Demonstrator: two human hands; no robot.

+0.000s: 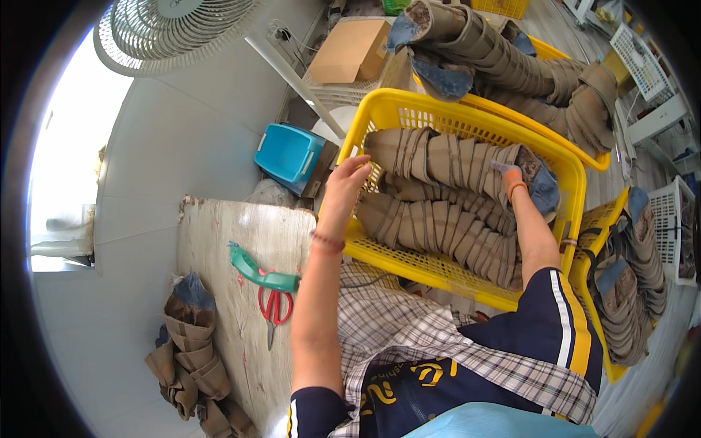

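Reaching into the yellow basket (380, 252), both hands go to the rows of tan shoe tops (438, 230) that lie packed inside it. The left hand (345, 181) sits at the basket's left rim, with its fingers bent loosely over the end of a row; I cannot tell if it grips anything. The right hand (512, 179) is at the far right end of the basket, pressed on the stacked pieces by a blue one, and its fingers are mostly hidden, so I cannot tell how far open they are.

The rows run long from the basket's left side to its right side, and they slant down a bit toward the near right corner. They fill the basket almost edge to edge, so little room is left inside.

On the wooden worktop (219, 292), near its right edge, lie red scissors (274, 306) and a green tool (255, 271). A small pile of tan pieces (191, 343) sits at the left edge, with bare wood between.
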